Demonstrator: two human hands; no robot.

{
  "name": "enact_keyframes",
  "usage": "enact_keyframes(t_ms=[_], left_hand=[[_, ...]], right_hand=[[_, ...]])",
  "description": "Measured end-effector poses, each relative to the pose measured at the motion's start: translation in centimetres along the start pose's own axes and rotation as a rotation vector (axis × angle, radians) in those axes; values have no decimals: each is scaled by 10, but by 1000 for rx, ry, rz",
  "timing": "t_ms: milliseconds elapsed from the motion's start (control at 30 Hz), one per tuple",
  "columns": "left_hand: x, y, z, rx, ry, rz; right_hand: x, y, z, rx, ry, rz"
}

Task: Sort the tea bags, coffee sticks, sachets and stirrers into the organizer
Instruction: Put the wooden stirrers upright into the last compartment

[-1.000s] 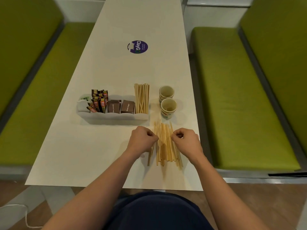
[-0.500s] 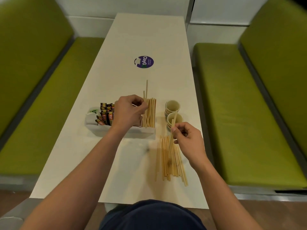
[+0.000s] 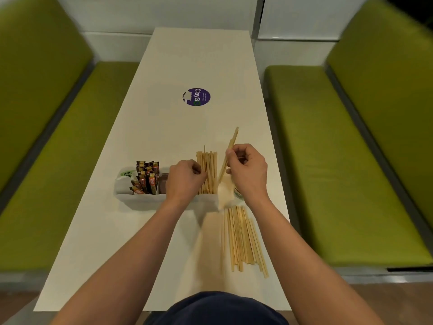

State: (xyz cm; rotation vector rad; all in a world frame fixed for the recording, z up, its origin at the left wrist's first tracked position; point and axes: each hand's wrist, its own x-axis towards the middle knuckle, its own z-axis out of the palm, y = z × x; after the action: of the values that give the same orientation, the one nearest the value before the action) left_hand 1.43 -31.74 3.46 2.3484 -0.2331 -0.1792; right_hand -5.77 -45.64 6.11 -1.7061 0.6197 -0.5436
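Observation:
A white organizer sits mid-table. Its left compartments hold a green-labelled sachet and upright coffee sticks; a brown sachet shows behind my left hand. Wooden stirrers stand in its right compartment. My left hand hovers over the organizer, fingers curled at the standing stirrers; I cannot tell whether it grips one. My right hand pinches a wooden stirrer, tilted, just right of that compartment. A pile of loose stirrers lies on the table near me.
Paper cups are mostly hidden under my right wrist. A round purple sticker is farther up the white table. Green benches flank both sides. The table's near edge is close to my body.
My right hand lifted a stirrer from the loose pile and carried it up beside the organizer's right compartment. My left hand brought its stirrer down into the standing stirrers.

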Motion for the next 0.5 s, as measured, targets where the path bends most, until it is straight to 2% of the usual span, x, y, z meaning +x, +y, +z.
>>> enact_keyframes(t_ms=[133, 367, 500], left_hand=[[0, -6, 3, 36, -46, 21], [1, -11, 5, 97, -41, 73], [3, -9, 2, 214, -15, 133]], right_hand=[[8, 6, 15, -50, -12, 25], [1, 18, 24, -324, -80, 54], [-2, 20, 28, -508, -120, 14]])
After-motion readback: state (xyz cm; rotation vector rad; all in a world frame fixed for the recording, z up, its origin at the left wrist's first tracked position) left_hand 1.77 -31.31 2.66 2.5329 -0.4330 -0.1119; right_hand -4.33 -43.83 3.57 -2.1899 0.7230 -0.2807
